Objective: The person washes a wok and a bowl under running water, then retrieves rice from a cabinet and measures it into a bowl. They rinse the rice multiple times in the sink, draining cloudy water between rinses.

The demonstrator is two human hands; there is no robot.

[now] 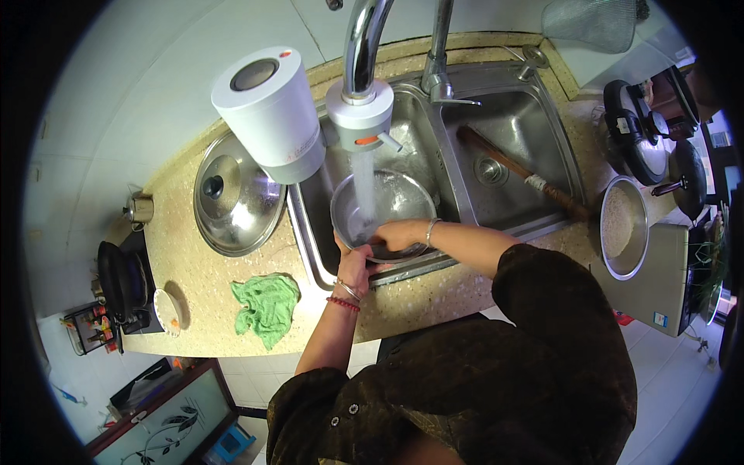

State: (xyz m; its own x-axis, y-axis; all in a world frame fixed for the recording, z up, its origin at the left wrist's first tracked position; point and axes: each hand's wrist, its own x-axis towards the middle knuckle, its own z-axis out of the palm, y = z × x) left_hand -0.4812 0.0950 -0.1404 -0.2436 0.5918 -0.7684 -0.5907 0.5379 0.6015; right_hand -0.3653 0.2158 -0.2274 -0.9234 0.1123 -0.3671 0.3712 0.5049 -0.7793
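Water runs from the white faucet filter (360,119) into a round stainless steel bowl (407,185) in the left sink basin (407,131). My left hand (353,268) grips the bowl's near left rim. Inside the bowl, low and towards the front, is my right hand (401,234), its fingers bent downward; whether they hold anything is hidden. A silver bracelet is on each wrist, and a red bead bracelet on the left one.
A wooden stick (505,160) lies across the right basin (523,116). Left of the sink are a domed pot lid (244,215) and a green cloth (268,308). A metal bowl of pale grains (617,224) stands at the right. The filter's white cylinder (270,116) overhangs the sink's left edge.
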